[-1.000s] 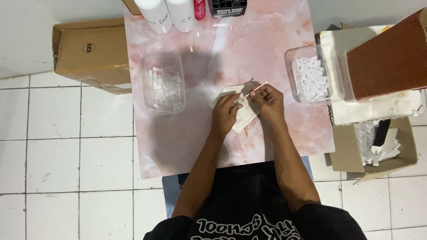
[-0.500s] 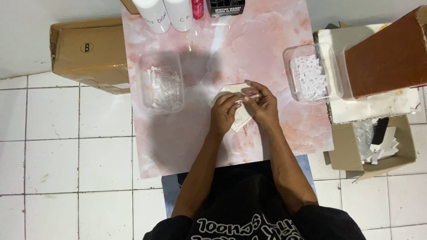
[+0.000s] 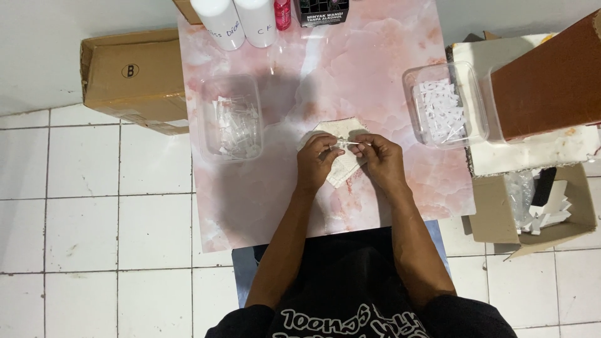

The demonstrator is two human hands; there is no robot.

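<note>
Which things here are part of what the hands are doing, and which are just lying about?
In use:
left hand and right hand, pinching a small thin white piece
white cloth under them
left tub of clear bits
right tub of white bits

Lying about:
white bottles
red bottle
cardboard boxes

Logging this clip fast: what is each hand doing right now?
Left hand: fingers pinched shut on a small thin white piece, above the white cloth.
Right hand: pinched shut on the same piece's other end.
</note>
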